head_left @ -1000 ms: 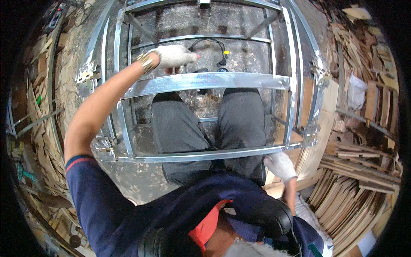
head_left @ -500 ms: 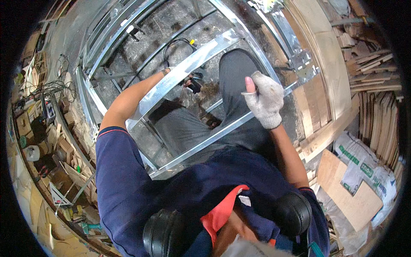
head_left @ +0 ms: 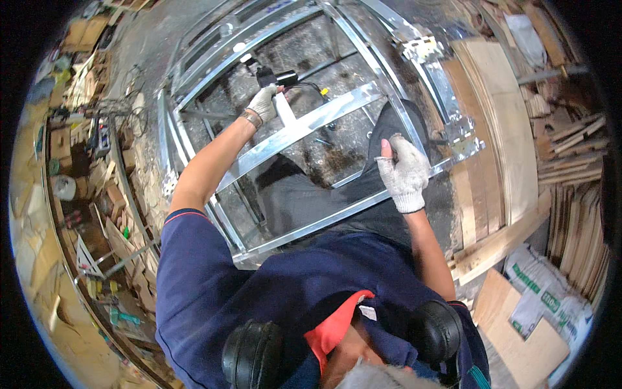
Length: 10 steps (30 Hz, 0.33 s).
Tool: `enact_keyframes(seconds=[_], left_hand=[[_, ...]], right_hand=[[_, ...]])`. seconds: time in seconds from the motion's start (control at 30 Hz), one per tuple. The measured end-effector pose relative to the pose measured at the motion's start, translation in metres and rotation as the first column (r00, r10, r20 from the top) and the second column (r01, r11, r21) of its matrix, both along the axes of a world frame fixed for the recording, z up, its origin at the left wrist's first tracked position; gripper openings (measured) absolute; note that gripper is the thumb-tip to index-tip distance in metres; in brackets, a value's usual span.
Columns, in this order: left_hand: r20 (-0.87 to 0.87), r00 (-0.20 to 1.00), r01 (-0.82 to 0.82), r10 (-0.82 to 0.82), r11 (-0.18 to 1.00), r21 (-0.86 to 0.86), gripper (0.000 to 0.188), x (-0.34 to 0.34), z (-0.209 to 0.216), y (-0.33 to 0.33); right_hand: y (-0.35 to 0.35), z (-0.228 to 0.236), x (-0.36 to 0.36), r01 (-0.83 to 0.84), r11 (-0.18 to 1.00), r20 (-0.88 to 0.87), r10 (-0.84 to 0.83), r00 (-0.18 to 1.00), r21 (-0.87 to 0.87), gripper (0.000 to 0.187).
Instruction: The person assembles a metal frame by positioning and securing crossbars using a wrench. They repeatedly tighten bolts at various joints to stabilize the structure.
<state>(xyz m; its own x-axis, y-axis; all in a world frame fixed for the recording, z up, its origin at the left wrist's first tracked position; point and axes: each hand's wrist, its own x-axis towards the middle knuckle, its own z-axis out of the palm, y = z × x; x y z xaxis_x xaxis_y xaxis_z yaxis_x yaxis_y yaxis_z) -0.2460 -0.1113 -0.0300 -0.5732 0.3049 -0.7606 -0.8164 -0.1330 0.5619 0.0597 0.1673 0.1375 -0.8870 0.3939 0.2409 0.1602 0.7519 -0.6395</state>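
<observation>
My gloved left hand (head_left: 263, 104) reaches over the flat crossbar (head_left: 311, 124) of a silvery metal frame and is closed at a black corded power tool (head_left: 277, 78). The tool's exact kind does not show. Its black cable runs to the right, with a yellow tag (head_left: 325, 92) on it. Beside the hand, a pale strip (head_left: 284, 109) slants down to the crossbar. My right hand (head_left: 405, 167), also gloved but with a bare thumb tip, is curled above my leg beside the frame's right bar (head_left: 408, 123). Whatever its fingers may hold is hidden.
My legs (head_left: 291, 201) are inside the frame, behind its near bar (head_left: 311, 223). Wooden boards (head_left: 508, 129) lie along the right, with stacked planks and a white printed sack (head_left: 551, 285) beyond. Scrap wood and tools crowd a shelf (head_left: 123, 214) at the left.
My left hand has come up from below the crossbar to its far side, with the black power tool now at its fingers. My right hand stays curled near the right bar. The view has shifted.
</observation>
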Motion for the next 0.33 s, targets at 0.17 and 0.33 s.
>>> enact_keyframes(seconds=[0.17,0.33], left_hand=[[-0.134,0.985,-0.115,0.111,0.993,-0.02,0.019,0.006,0.007,0.015],[-0.181,0.982,-0.045,0.055,0.997,0.059,0.038,-0.008,-0.031,0.009]], right_hand=[[0.002,0.0,-0.001,-0.021,1.0,0.024,0.021,0.999,-0.004,0.027],[0.003,-0.004,0.0,-0.033,0.999,-0.013,0.033,0.999,-0.028,0.029]])
